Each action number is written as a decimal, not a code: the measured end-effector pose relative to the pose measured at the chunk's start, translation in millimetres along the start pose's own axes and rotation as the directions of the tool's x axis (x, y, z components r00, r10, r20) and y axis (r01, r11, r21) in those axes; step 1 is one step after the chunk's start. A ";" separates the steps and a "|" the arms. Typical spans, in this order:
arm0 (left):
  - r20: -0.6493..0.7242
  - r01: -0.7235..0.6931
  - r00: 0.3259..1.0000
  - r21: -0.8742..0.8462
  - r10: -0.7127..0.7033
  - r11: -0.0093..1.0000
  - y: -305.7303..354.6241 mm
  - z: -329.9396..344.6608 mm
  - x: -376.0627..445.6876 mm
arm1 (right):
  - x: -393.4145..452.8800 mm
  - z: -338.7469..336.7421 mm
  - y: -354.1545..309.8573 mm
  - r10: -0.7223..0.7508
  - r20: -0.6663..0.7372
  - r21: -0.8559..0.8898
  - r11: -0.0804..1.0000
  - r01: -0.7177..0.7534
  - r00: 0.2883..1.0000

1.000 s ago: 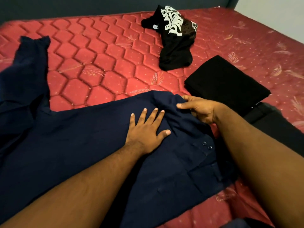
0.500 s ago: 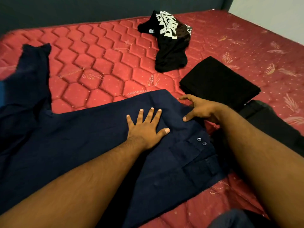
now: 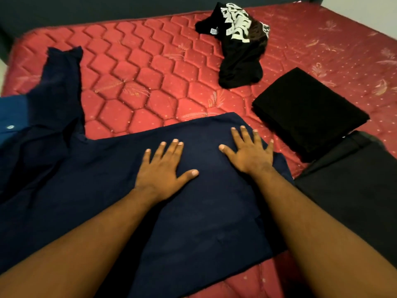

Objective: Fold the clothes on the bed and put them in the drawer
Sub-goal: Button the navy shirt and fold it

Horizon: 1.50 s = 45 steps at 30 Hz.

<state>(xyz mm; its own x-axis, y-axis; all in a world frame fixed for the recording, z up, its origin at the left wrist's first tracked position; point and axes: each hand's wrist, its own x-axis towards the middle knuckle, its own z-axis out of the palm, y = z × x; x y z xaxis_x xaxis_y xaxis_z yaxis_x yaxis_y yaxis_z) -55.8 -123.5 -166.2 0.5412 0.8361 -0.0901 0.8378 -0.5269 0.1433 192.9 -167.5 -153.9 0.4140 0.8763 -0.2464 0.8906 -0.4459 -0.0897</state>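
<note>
A navy blue shirt [image 3: 90,190] lies spread over the near part of the red mattress [image 3: 150,67], one sleeve reaching up at the left. Its right side is folded flat. My left hand [image 3: 165,168] presses flat on the shirt's middle, fingers spread. My right hand [image 3: 249,151] lies flat on the shirt's right edge, fingers straight. A crumpled black T-shirt with white print [image 3: 238,44] sits at the far middle. A folded black garment [image 3: 307,112] rests to the right of the shirt.
Another dark folded garment [image 3: 352,186] lies at the near right, beside the folded black one. A dark headboard or wall [image 3: 86,7] runs along the far side of the bed. A pale wall [image 3: 365,9] stands at the far right.
My right hand let go of the shirt's right edge and now lies flat on it. The buttoned part has been folded under, so the buttons no longer show. My left hand stays pressed flat.
</note>
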 end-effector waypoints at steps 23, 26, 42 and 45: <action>0.131 0.236 0.964 -0.007 -0.233 0.972 -188.7 -83.6 -5.9 | 49.3 -35.6 -141.3 -0.364 0.008 -0.166 0.918 0.361 0.931; 0.129 0.182 0.970 0.179 -0.206 0.967 -190.7 -100.6 6.4 | 53.8 -52.5 -130.2 -0.297 0.065 -0.229 0.925 0.304 0.953; 0.073 0.026 0.997 0.093 -0.033 0.995 -111.4 -83.9 -172.7 | -138.8 -29.9 -62.1 -0.081 -0.011 -0.214 0.974 0.076 0.997; -0.318 0.185 0.916 -0.206 -0.244 0.961 -140.6 -93.5 -173.4 | -145.0 -48.7 -85.5 -0.114 -0.147 -0.326 0.943 0.060 0.983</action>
<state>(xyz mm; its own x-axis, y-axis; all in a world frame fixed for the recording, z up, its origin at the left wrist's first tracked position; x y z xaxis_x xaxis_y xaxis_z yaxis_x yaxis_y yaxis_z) -274.2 -180.0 -78.6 0.2683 0.9432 0.1958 0.8903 -0.3204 0.3236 65.9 -247.5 -63.5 0.3333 0.9385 -0.0900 0.9265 -0.3084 0.2155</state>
